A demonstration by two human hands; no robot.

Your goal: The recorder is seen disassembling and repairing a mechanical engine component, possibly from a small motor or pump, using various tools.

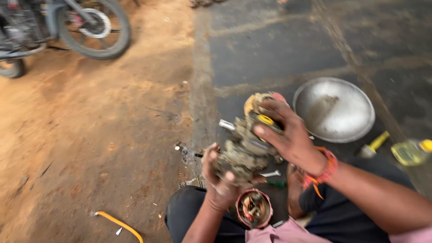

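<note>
Grimy grey carburetor (245,146) with yellow fittings, tilted, above the dark pavement.

Bare brown dirt ground (90,135) left of hands: open passage. Right: round dented metal bowl (335,110), yellow-handled tool (373,146) block floor. Below: small round tin of parts (254,208), dark-trousered knees (189,211) crowd space. Motorcycle rear wheel (94,27) far off.

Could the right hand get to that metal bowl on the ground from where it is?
Probably yes: the metal bowl lies just beyond the right hand with nothing between, but that hand is gripping the grimy engine part.
</note>
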